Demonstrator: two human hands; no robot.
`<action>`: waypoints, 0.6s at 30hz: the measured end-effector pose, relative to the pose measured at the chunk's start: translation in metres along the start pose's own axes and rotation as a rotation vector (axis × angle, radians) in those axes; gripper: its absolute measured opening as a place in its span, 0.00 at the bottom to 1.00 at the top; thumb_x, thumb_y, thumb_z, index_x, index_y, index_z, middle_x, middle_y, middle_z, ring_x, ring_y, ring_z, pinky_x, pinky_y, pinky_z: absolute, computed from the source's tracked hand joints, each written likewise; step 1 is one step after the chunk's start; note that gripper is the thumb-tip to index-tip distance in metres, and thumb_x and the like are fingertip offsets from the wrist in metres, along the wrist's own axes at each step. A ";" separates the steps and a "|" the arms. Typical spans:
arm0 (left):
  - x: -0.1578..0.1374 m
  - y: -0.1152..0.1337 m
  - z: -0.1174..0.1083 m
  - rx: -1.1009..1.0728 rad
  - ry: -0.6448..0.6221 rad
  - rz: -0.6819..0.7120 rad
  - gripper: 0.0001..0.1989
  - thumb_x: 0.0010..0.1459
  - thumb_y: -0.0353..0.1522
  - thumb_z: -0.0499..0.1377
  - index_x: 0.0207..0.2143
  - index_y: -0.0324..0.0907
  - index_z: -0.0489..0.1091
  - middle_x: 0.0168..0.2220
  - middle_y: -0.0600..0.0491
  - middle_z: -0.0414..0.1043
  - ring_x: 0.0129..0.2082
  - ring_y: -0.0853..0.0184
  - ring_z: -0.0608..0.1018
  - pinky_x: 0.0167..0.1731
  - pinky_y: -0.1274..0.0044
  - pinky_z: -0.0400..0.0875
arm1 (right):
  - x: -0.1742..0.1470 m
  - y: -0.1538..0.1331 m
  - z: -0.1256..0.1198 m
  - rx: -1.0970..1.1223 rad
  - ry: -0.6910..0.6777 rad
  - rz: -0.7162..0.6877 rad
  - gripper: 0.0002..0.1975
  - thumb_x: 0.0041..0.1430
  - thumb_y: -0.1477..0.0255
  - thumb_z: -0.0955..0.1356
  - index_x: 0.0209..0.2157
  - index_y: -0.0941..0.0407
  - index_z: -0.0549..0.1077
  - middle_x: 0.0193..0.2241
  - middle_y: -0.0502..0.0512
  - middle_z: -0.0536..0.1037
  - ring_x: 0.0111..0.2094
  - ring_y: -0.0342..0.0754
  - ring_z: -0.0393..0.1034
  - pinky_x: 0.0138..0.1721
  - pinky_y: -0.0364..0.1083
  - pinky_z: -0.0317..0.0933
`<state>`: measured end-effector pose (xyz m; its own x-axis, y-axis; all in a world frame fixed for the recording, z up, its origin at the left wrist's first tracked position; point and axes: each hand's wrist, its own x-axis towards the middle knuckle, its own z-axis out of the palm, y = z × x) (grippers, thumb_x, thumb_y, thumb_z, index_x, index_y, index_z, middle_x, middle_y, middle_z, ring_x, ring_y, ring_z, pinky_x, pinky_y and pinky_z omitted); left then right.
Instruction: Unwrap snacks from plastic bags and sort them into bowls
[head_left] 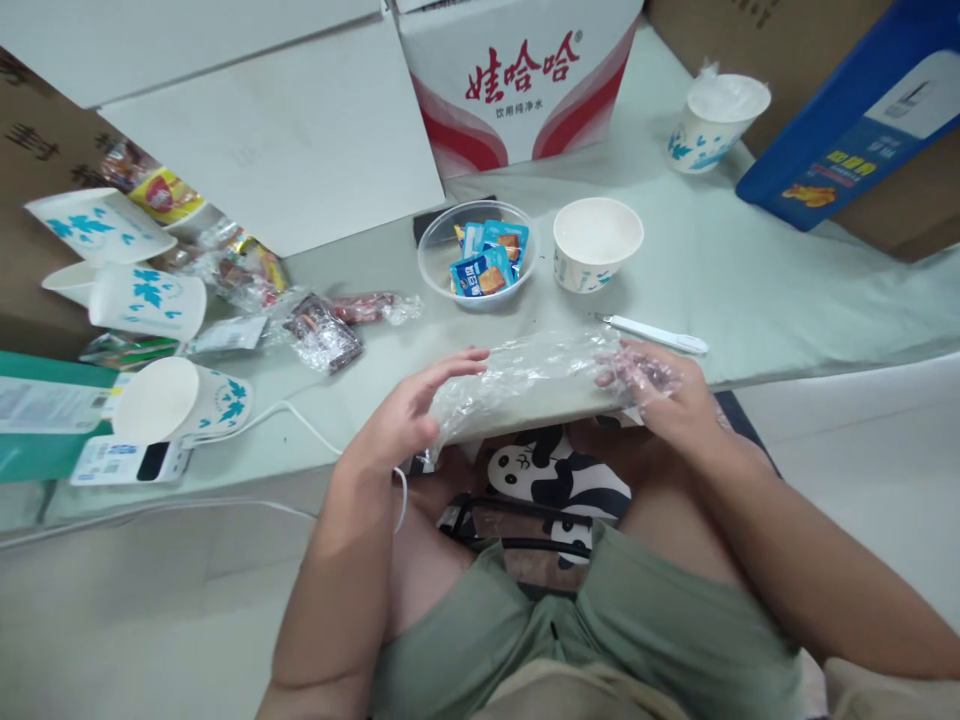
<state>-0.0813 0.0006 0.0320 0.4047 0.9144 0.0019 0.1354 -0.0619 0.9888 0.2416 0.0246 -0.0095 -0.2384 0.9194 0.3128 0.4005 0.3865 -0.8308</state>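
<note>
A crumpled sheet of clear plastic film (525, 365) stretches between my hands at the table's front edge. My right hand (667, 390) has its fingers closed on the film's right end, which bunches around them. On the other side, my left hand (416, 405) has its fingers stretched out and the thumb apart; the film's left end lies close beside it, and I cannot tell whether they touch. Just beyond the film stand a clear plastic bowl (435, 275) holding several blue snack packets (484, 272) and a white paper cup (589, 265). A white utility knife (656, 334) lies beyond my right hand.
Several paper cups (146, 300) and wrapped snacks (326, 330) crowd the left side. A power bank (131, 462) with a white cable (304, 420) lies at the front left. Cartons (525, 90) line the back. A film-covered cup (709, 130) and a blue box (847, 130) stand back right.
</note>
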 end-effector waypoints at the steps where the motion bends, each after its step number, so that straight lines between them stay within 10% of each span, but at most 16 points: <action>1: -0.006 0.003 -0.002 0.073 -0.029 0.032 0.40 0.49 0.63 0.59 0.54 0.46 0.75 0.67 0.43 0.65 0.71 0.46 0.60 0.70 0.55 0.50 | 0.002 -0.001 0.000 0.014 0.039 0.093 0.10 0.64 0.64 0.67 0.31 0.51 0.78 0.34 0.53 0.84 0.44 0.56 0.79 0.54 0.58 0.68; 4: -0.018 0.013 0.002 0.380 -0.074 -0.026 0.55 0.38 0.58 0.71 0.65 0.45 0.64 0.73 0.40 0.52 0.73 0.44 0.54 0.70 0.55 0.49 | 0.007 0.002 0.000 0.043 0.155 0.274 0.11 0.63 0.66 0.66 0.29 0.52 0.77 0.33 0.53 0.83 0.39 0.53 0.78 0.46 0.53 0.70; 9: -0.010 0.017 0.022 0.452 0.107 -0.111 0.13 0.57 0.40 0.63 0.39 0.41 0.77 0.55 0.42 0.76 0.55 0.53 0.78 0.59 0.61 0.69 | 0.008 0.014 0.000 0.139 0.193 0.335 0.09 0.58 0.69 0.66 0.26 0.52 0.76 0.31 0.51 0.83 0.41 0.53 0.78 0.50 0.53 0.68; 18: -0.004 0.021 0.019 0.223 0.089 -0.141 0.10 0.55 0.40 0.64 0.31 0.42 0.78 0.41 0.46 0.82 0.43 0.60 0.81 0.49 0.69 0.73 | 0.005 0.005 -0.006 0.072 0.050 0.226 0.12 0.60 0.58 0.68 0.35 0.51 0.78 0.38 0.56 0.84 0.44 0.58 0.78 0.49 0.57 0.70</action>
<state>-0.0630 -0.0121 0.0502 0.2883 0.9511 -0.1110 0.3843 -0.0087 0.9232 0.2482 0.0319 -0.0095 -0.1055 0.9851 0.1360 0.3744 0.1660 -0.9123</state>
